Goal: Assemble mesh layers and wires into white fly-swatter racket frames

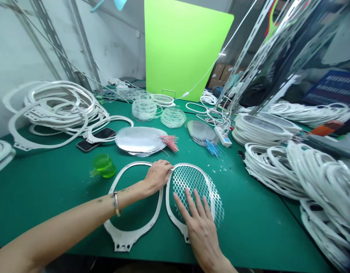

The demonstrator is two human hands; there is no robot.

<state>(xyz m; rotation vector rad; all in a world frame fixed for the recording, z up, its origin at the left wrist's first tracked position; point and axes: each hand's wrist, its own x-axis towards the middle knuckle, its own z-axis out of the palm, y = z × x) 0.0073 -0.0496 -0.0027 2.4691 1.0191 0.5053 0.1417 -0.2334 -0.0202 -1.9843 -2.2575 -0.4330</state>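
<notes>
Two white oval racket-shaped frames lie side by side on the green table: a left frame (112,223) and a right frame (168,206). A silvery diamond-pattern mesh sheet (192,176) lies across the right frame, sticking out past its right side. My left hand (158,176) reaches over the left frame, its fingers closed at the upper left rim of the right frame; the fingertips are partly hidden. Flat on the lower part of the mesh rests my right hand (202,223), fingers spread. It covers part of the frame's lower end.
Behind stand a mesh stack with red wires (139,139), another with blue wires (200,131), a power strip (222,136) and clear coils (145,109). A green cup-like object (103,165) is at left. Frames pile up left (58,102) and right (271,170). Phones (88,145) lie left.
</notes>
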